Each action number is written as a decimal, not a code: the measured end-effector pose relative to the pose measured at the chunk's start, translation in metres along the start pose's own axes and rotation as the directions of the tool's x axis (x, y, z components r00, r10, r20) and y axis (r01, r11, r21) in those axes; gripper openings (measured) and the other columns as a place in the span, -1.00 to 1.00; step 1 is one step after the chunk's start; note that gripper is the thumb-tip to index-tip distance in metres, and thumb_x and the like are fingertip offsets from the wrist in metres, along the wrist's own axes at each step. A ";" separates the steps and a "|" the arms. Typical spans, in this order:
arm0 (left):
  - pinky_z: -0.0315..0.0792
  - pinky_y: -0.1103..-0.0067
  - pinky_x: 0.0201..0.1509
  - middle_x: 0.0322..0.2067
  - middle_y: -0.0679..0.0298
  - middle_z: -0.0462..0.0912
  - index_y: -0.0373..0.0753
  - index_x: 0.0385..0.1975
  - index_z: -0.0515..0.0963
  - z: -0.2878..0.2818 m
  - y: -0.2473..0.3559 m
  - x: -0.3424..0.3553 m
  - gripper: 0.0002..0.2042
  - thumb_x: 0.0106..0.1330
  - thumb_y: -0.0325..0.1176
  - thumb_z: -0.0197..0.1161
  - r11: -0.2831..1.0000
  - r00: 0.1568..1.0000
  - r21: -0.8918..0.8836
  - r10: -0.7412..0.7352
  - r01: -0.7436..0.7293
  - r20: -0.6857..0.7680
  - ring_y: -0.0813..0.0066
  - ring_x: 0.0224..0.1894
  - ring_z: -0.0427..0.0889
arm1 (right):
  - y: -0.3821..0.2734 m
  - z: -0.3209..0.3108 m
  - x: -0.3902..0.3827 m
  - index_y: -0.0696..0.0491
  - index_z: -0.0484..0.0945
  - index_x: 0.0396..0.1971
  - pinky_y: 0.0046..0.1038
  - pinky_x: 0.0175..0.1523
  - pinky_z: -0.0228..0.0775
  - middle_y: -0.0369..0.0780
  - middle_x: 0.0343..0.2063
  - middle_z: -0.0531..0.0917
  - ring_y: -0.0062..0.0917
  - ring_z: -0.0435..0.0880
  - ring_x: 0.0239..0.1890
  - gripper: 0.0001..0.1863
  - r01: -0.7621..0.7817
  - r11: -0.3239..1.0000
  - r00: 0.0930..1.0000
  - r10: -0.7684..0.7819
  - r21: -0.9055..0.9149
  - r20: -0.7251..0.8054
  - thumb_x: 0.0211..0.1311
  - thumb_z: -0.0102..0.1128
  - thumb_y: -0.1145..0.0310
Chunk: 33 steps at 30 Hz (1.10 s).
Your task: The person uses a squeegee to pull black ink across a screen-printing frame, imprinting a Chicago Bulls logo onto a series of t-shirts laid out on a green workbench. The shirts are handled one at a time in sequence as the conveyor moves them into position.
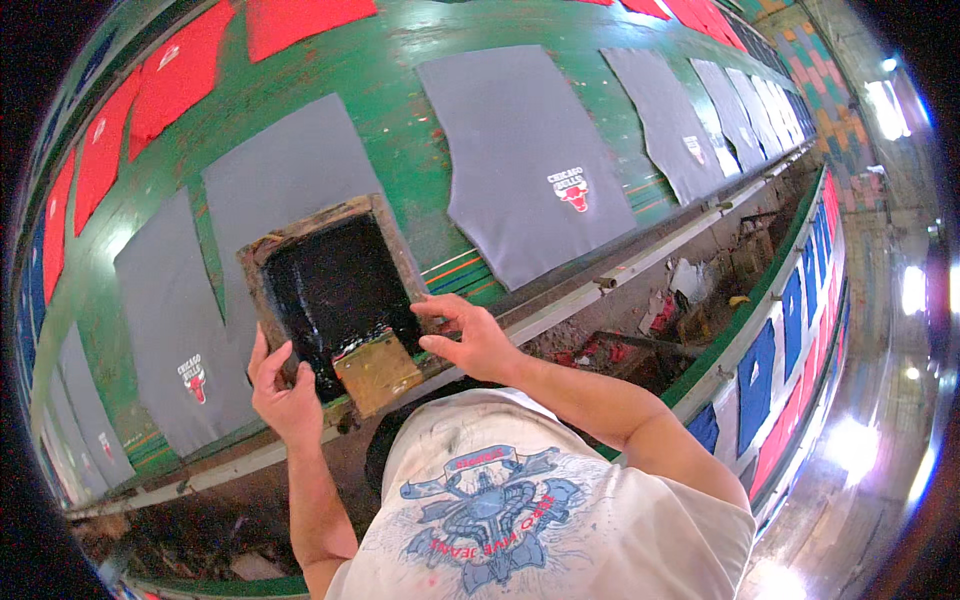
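A wooden screen-printing frame (398, 250) lies tilted over a grey fabric panel (295, 160), black ink coating its inside. Within its near end rests a tan squeegee block (378, 376), with wet dark ink along its far edge. My left hand (284, 392) grips the frame's left side near the lower corner, fingers along the outside. On the opposite side, my right hand (472, 340) holds the right rim between thumb and fingers. The frame hides the lower part of the panel beneath it.
More grey panels (520, 130) with small red and white prints lie along the long green table (400, 150). Red panels (180, 70) line its far side. A metal rail (660, 245) edges the table; beyond is a littered gap (690, 290) and another table with blue panels (757, 385).
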State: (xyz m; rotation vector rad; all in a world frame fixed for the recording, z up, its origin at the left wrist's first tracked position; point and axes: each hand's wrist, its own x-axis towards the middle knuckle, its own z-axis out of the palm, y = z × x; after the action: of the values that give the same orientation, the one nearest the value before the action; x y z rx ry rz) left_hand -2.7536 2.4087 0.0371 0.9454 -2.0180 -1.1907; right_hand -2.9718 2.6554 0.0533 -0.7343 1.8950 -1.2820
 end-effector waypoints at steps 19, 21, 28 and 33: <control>0.30 0.23 0.66 0.59 -0.16 0.41 -0.25 -0.12 0.72 0.347 0.139 -0.043 -0.72 0.25 -0.76 0.40 0.961 0.992 -0.251 0.105 -0.119 -0.068 0.03 0.60 0.45 | 0.103 -0.322 -0.052 0.17 0.71 0.29 -0.22 0.62 0.29 -0.02 0.58 0.44 -0.33 0.42 0.60 -0.56 0.210 0.960 0.943 -0.149 0.186 -0.297 0.47 0.45 0.43; 0.37 0.25 0.61 0.57 -0.19 0.42 -0.24 -0.16 0.73 0.371 0.146 -0.051 -0.75 0.22 -0.72 0.43 0.978 0.987 -0.139 0.148 -0.157 -0.070 -0.01 0.57 0.49 | 0.115 -0.343 -0.055 0.18 0.73 0.27 -0.22 0.59 0.32 -0.02 0.57 0.45 -0.34 0.43 0.59 -0.58 0.198 0.962 0.939 -0.130 0.189 -0.320 0.45 0.42 0.48; 0.49 0.30 0.47 0.54 -0.19 0.46 -0.22 -0.22 0.74 0.405 0.164 -0.067 -0.78 0.20 -0.70 0.45 0.972 0.975 -0.091 0.207 -0.214 -0.086 -0.02 0.52 0.53 | 0.133 -0.374 -0.066 0.17 0.74 0.21 -0.20 0.63 0.27 -0.01 0.55 0.47 -0.29 0.44 0.59 -0.60 0.174 0.963 0.932 -0.094 0.205 -0.351 0.38 0.38 0.56; 0.52 0.34 0.41 0.52 -0.20 0.48 -0.22 -0.23 0.74 0.411 0.168 -0.069 -0.78 0.20 -0.70 0.44 0.969 0.970 -0.089 0.221 -0.230 -0.097 0.01 0.47 0.56 | 0.136 -0.380 -0.070 0.18 0.74 0.19 -0.17 0.68 0.19 0.01 0.52 0.50 -0.23 0.42 0.60 -0.58 0.172 0.951 0.935 -0.076 0.256 -0.347 0.33 0.42 0.56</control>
State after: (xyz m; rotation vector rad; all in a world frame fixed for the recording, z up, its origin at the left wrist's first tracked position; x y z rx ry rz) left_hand -3.0816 2.7149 0.0080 0.6855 -1.9196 -1.0955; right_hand -3.2492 2.9559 0.0357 -0.5170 1.8856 -1.8114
